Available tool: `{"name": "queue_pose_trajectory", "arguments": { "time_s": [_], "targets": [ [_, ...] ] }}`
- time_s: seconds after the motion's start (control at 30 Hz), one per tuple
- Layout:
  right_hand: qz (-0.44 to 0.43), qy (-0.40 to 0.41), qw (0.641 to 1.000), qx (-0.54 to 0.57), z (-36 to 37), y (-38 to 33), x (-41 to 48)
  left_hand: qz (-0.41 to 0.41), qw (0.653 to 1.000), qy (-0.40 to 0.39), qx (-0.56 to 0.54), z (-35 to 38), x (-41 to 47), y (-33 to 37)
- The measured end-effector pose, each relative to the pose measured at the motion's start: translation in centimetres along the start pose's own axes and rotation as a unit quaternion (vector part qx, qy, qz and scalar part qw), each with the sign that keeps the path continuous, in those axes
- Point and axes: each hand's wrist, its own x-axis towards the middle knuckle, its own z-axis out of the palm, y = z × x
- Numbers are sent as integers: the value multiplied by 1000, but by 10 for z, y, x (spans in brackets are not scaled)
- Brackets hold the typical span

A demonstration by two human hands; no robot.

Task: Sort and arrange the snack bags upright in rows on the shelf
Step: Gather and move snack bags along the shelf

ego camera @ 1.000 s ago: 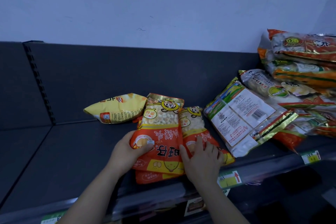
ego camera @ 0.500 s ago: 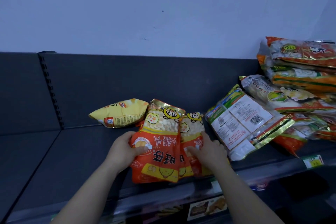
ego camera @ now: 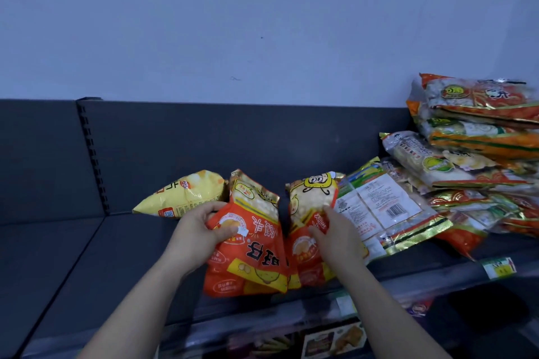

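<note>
The left hand (ego camera: pixel 196 234) grips one glossy orange-and-yellow snack bag (ego camera: pixel 250 239), and the right hand (ego camera: pixel 335 237) grips its twin (ego camera: pixel 310 230). Both bags are lifted and tilted, so standing them appears to be the step in hand. Next they likely need setting upright, far back on the dark grey shelf (ego camera: pixel 87 256).

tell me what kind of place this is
Most likely a shop or supermarket aisle. A dark metal shelf with a slotted upright carries price tags on its front edge, and sealed snack bags lie heaped at the right.
</note>
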Motion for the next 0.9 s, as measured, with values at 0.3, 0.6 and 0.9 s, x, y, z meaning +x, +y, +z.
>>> {"name": "queue_pose_trajectory", "arguments": {
  "time_s": [0.3,0.6,0.9],
  "targets": [
    [-12,76,993,94,-36,-12,5,64,998,-12,16,-13,-18,46],
    [-95,91,978,164,-74,-59,1,114,990,82,22,-53,-44,75],
    [-202,-2,934,296,-25,-194,-34,129,965,215,80,-170,-106,63]
  ]
}}
